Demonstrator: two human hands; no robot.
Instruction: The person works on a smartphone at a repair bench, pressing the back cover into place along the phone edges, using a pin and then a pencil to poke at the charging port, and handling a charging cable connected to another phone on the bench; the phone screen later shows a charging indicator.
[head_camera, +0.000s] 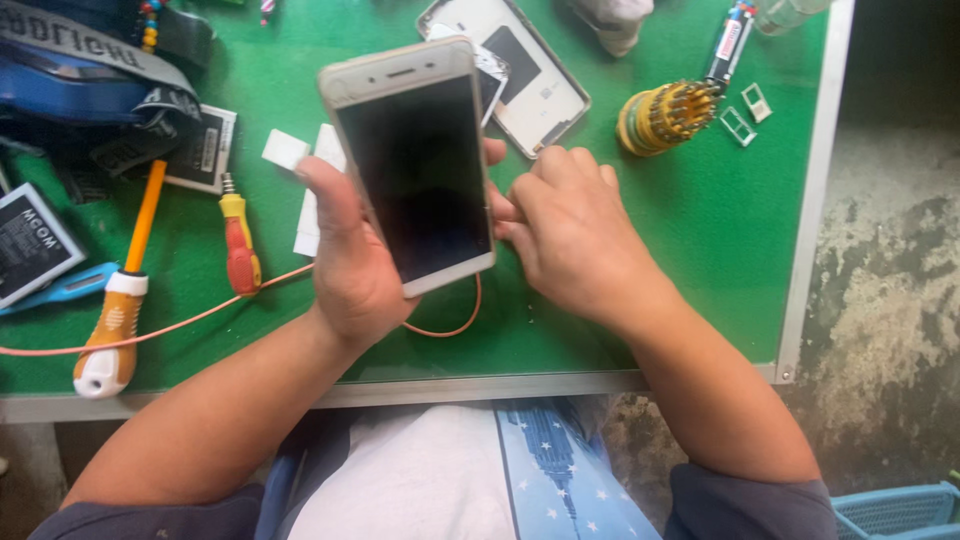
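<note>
A white smartphone (412, 165) with a dark screen is held upright above the green table (700, 220). My left hand (345, 255) grips it along its left edge and back. My right hand (570, 230) rests next to the phone's right edge, fingers curled, fingertips touching that side of the phone. Whether the right hand holds anything small is hidden.
An orange-handled screwdriver (120, 310) and a small red-yellow screwdriver (240, 245) lie at left. A thin orange cable (200, 318) crosses the table. A phone back cover (530, 75), a yellow bit holder (660, 115), small card trays (745, 115), batteries (30, 240) and a blue bag (80, 70) lie around.
</note>
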